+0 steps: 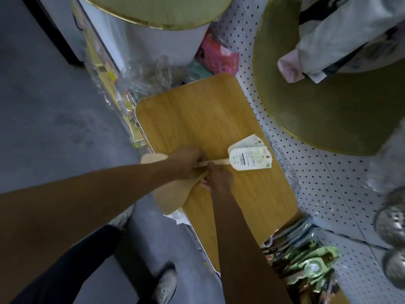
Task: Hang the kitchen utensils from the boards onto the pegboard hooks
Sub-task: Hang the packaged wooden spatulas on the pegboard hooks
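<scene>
Two pale wooden spatulas lie across the near edge of a wooden board, their handles ending in white paper tags with a barcode. My left hand is closed around the handles just left of the tags. My right hand pinches the same handles from below, touching the left hand. One blade sticks out to the left behind my left wrist; the wider blade hangs past the board's edge. The white pegboard runs along the right of the board.
Large round gold-rimmed sieves hang over the pegboard at the right, another at the top. Packaged utensils hang at the lower right, metal strainers at the far right. Plastic-wrapped goods crowd the board's far left. Grey floor and my shoe lie below.
</scene>
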`<state>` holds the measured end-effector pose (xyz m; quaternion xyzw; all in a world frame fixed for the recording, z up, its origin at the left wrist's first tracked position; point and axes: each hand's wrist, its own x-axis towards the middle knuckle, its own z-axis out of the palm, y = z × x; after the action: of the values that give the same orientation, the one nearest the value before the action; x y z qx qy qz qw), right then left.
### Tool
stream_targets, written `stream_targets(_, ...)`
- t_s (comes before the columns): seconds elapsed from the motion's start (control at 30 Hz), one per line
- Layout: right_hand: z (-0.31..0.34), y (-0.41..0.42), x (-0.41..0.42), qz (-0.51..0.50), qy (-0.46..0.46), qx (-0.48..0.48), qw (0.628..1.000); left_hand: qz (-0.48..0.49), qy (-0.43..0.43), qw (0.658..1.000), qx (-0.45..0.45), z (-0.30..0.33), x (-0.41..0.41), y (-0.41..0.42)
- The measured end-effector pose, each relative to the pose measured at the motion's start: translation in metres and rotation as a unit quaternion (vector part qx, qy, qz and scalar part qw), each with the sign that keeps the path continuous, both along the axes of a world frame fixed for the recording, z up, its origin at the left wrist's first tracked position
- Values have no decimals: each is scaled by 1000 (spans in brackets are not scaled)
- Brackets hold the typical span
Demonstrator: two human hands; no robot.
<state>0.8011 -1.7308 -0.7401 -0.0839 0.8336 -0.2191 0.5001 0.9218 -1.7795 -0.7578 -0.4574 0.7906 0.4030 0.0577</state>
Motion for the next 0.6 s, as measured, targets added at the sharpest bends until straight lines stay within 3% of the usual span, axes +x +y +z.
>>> stream_targets(0.27,66,110,-5,-1,-86,-15,996,64,57,995,50,54,11,84)
stream_targets(0.43,122,170,-27,41,-87,-66,993,79,132,985,85,110,-6,141)
stream_targets(0.6,181,227,-56,91,-78,-132,984,166,175,969,60,169,-29,210)
